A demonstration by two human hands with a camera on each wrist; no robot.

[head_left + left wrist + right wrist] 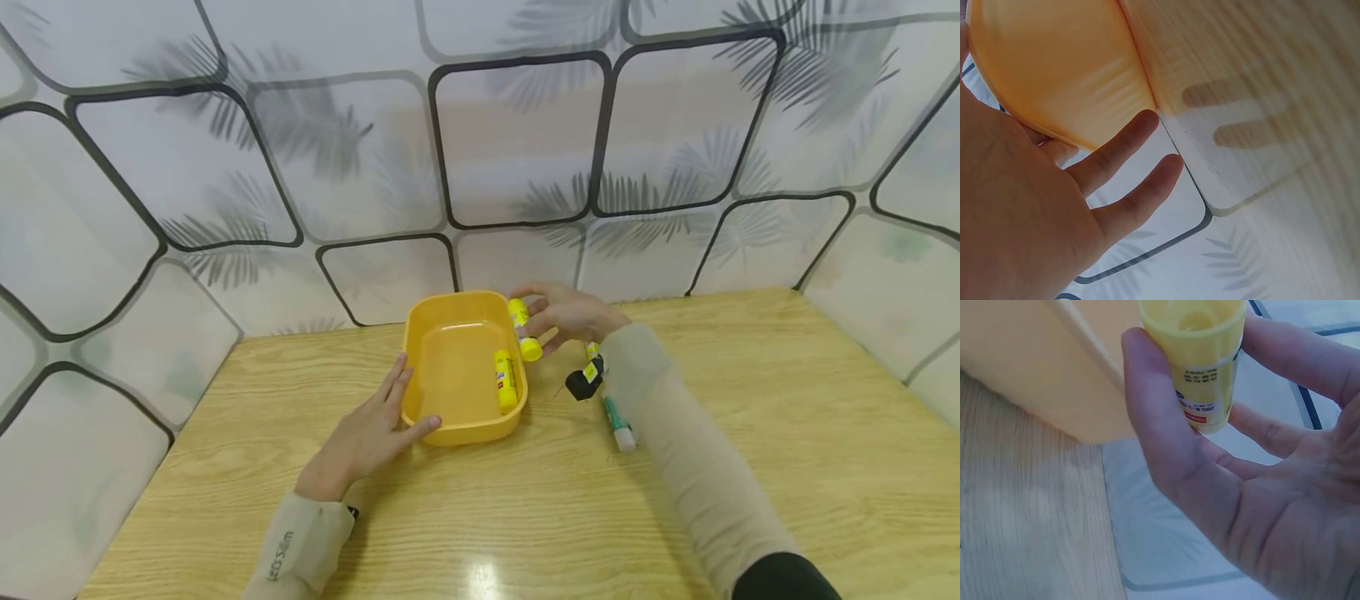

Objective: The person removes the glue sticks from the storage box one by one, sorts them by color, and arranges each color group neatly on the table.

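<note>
A yellow glue stick (525, 330) is pinched between the thumb and fingers of my right hand (564, 313), just beyond the right rim of an orange-yellow plastic tray (457, 435). Its round, hollowed end faces the camera in the right wrist view, above printed lettering on the yellow tube (1200, 381). Inside the tray, another yellow glue stick (506, 382) lies along the right wall. My left hand (367, 442) rests at the tray's near left corner, thumb over the near rim. Two straight fingers (1138, 197) extend beside the tray's outer wall in the left wrist view.
Under my right forearm lie a green glue stick with a whitish end (618, 423) and a black object with a yellow label (585, 378). A yellow item (592, 349) shows partly behind the wrist. Patterned fabric (517, 142) borders the wooden table (480, 517).
</note>
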